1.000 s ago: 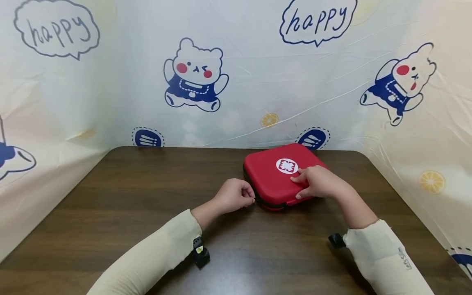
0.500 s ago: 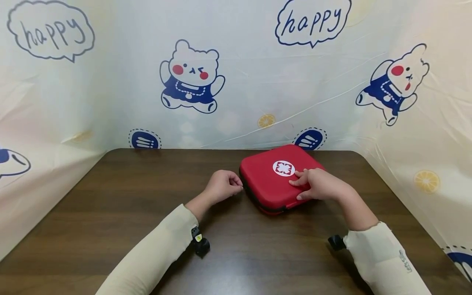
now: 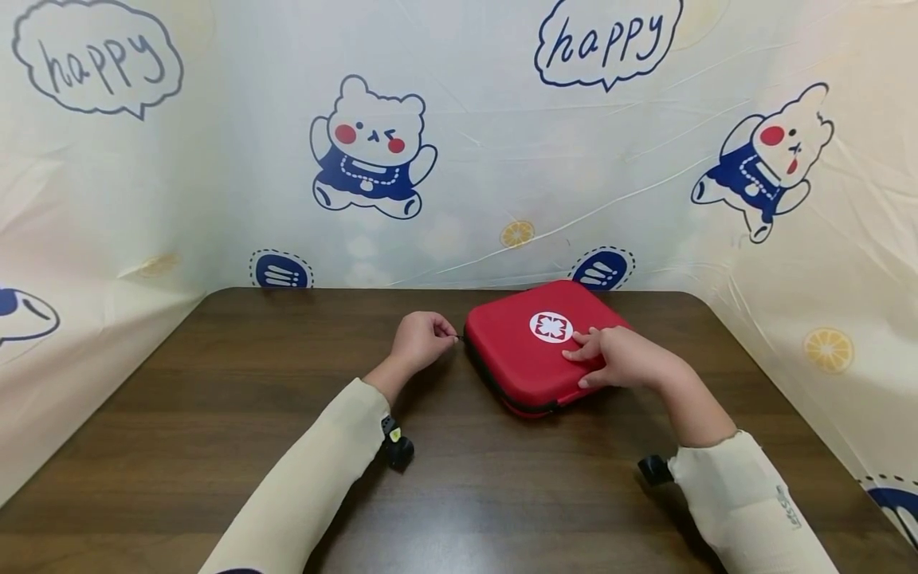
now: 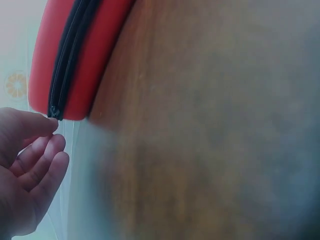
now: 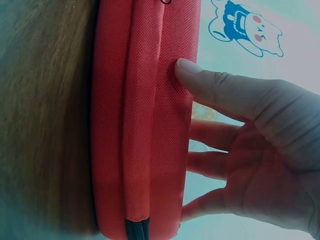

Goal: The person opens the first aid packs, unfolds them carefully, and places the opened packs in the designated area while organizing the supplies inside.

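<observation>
backdrop: pale cloth (image 3: 473,183) printed with bears, orange slices and "happy" speech bubbles, standing behind the red case and to both sides of it.
worktop: dark wood-grain worktop (image 3: 215,446) under the red case, reaching well out to its left and toward the person.
red case: the red case (image 3: 512,351) lies flat on the worktop near the far edge, right of the middle, with a round white emblem (image 3: 551,327) on its lid.
zip: a black zip (image 4: 75,45) runs along the left side wall of the red case.
left hand: just beside the far-left corner of the red case, the left hand (image 3: 425,339) has its grip pinched on the zip pull (image 4: 55,111), thumb against forefinger.
right hand: at the near right part of the red case, the right hand (image 3: 631,356) has its grip spread, fingers on the lid, thumb against the near side.
sleeves: cream sleeves (image 3: 308,478) on both arms, nearer the person than the red case.
</observation>
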